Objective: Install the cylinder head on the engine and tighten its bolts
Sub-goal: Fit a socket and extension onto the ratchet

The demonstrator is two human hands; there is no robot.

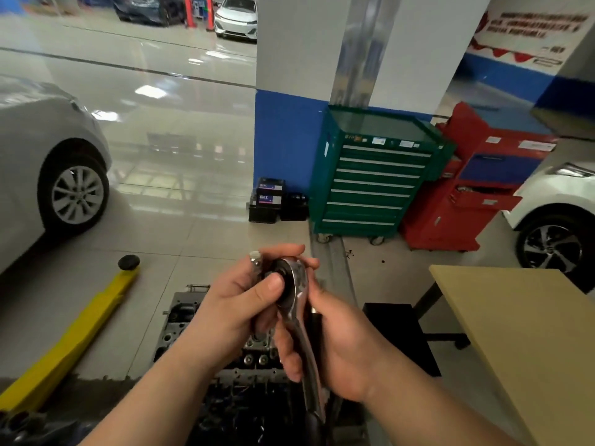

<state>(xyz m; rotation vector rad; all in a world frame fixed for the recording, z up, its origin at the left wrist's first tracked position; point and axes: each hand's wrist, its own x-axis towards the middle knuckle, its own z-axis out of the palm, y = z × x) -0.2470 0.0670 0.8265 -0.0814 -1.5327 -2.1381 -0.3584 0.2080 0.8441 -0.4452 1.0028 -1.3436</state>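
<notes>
Both forearms fill the lower view, and I log the hands first. Right hand [338, 342] is curled round the shaft of the long chrome ratchet wrench [301, 320], holding it raised over the work with its handle running down toward the camera. Left hand [238, 304] grips the wrench's round head, thumb pressed on the dark central disc; a small silvery fitting [255, 257] sticks out past its fingertips, but whether it is a socket or an extension I cannot tell. I judge this to be tool set-up, either flipping the drive direction or seating the fitting, so bolt tightening is not yet under way. Directly below the hands sits the grey and black engine with the cylinder head [238, 358], on the floor, largely hidden by my wrists; bolt heads or bores show as small bright circles, and how well the head is seated cannot be read. Left of it a yellow lift arm [74, 342] with a black pad lies along the tiles. To the right stands a beige-topped table [521, 336]. Farther off, a green drawer tool cabinet [373, 185] stands against the blue and white pillar, a red tool cart [476, 191] beside it.
</notes>
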